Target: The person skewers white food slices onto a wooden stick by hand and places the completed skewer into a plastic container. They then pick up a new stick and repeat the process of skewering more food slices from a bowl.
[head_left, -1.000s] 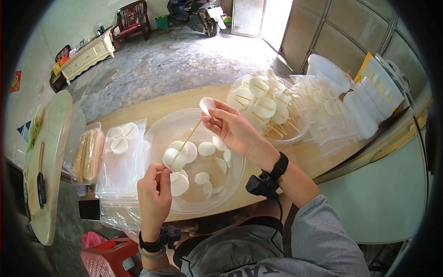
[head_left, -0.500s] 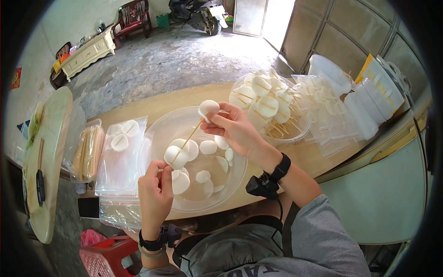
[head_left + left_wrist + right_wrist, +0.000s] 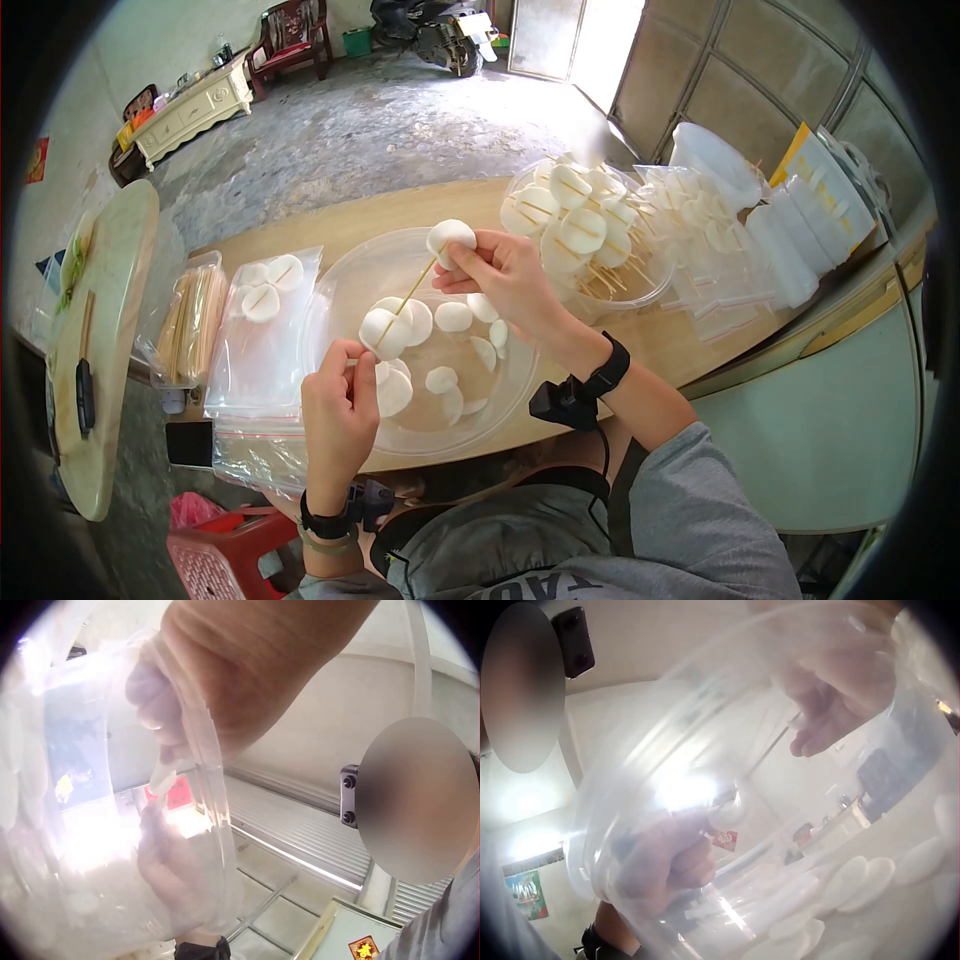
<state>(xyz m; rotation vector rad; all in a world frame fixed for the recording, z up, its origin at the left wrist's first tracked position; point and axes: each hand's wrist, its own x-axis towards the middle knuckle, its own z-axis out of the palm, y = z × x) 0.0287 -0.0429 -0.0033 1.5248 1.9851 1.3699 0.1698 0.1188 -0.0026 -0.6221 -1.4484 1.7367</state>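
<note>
My left hand (image 3: 342, 408) pinches the lower end of a thin wooden skewer (image 3: 411, 291), right at the edge of a white round disc (image 3: 384, 334) on it. At the skewer's upper end, my right hand (image 3: 512, 283) holds another white disc (image 3: 450, 240) between thumb and fingers. Both hands are above a wide clear plastic bowl (image 3: 345, 262), where several loose white discs (image 3: 453, 318) and cut pieces lie. Both wrist views look through the bowl's cloudy wall, so the fingers are blurred there.
At right, a second clear bowl (image 3: 655, 290) holds a pile of skewered white discs (image 3: 578, 229), beside plastic bags (image 3: 705, 215) of discs. On the left are flat clear bags (image 3: 250, 370) with several discs on top and a tub of skewers (image 3: 185, 330). A phone (image 3: 190, 443) lies at the table edge.
The right hand's disc has turned its flat face toward the head camera, with the hand shifting slightly. The left hand keeps its pinch on the skewer.
</note>
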